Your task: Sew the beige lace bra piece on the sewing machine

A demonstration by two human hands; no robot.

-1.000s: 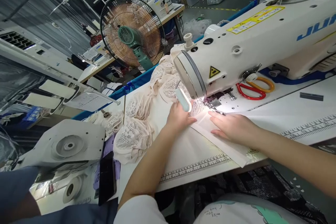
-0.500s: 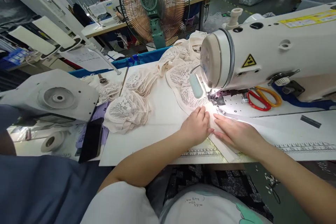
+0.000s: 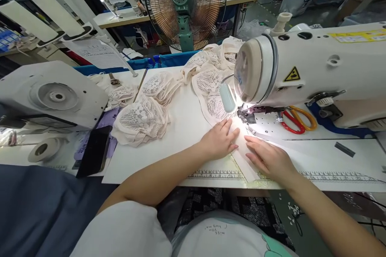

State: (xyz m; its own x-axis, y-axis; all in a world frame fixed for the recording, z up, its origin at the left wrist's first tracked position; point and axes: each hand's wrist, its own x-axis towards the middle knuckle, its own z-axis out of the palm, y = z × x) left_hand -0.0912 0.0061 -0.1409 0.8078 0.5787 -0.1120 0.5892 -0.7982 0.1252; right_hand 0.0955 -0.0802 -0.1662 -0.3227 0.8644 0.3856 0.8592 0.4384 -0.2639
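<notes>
My left hand (image 3: 219, 139) lies palm down on cream fabric just in front of the needle area of a white sewing machine (image 3: 316, 62), its fingers outstretched. My right hand (image 3: 271, 158) rests beside the right edge of a pale fabric strip (image 3: 243, 160), fingers straight and a little apart. That strip runs from the presser foot (image 3: 245, 115) toward the table's front edge, between my hands. Beyond my left fingers, a cream lace bra (image 3: 213, 100) stretches up and back beside the machine head. Neither hand is closed around anything.
Red-and-orange scissors (image 3: 297, 120) lie under the machine arm. Lace bra cups (image 3: 140, 120) are piled at left, near a black phone (image 3: 95, 150) and a tape roll (image 3: 45, 149). A measuring tape (image 3: 211, 174) lines the front edge. A fan (image 3: 183, 8) stands behind.
My hands have drawn slightly apart, and the left thumb has pulled away from the right fingertips. More of the fabric strip shows between them. The whole view has shifted a little.
</notes>
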